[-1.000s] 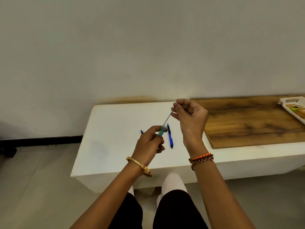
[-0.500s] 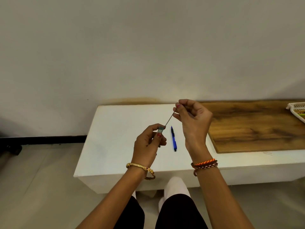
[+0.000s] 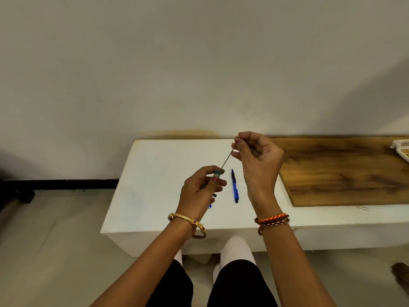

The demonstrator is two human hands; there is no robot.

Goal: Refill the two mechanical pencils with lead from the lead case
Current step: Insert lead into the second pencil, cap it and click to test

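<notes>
My left hand [image 3: 200, 191] grips a small teal lead case [image 3: 217, 173] above the white table [image 3: 155, 173]. A thin lead [image 3: 226, 160] sticks out of the case's top, slanting up to the right. My right hand [image 3: 257, 160] pinches the lead's upper end between thumb and forefinger. One blue mechanical pencil [image 3: 235, 188] lies on the table between my hands, tip pointing away from me. Just under my left hand a blue tip [image 3: 209, 205] of the second pencil shows; the rest is hidden by the hand.
A wooden board [image 3: 345, 171] lies on the table's right part. A white basket [image 3: 401, 148] stands at the far right edge. A few thin leads [image 3: 363, 208] lie near the board's front edge. My knees are under the table's front edge.
Both hands stay together on the case and lead. The lead has come slightly further out of the case. My head has shifted, moving the view a little.
</notes>
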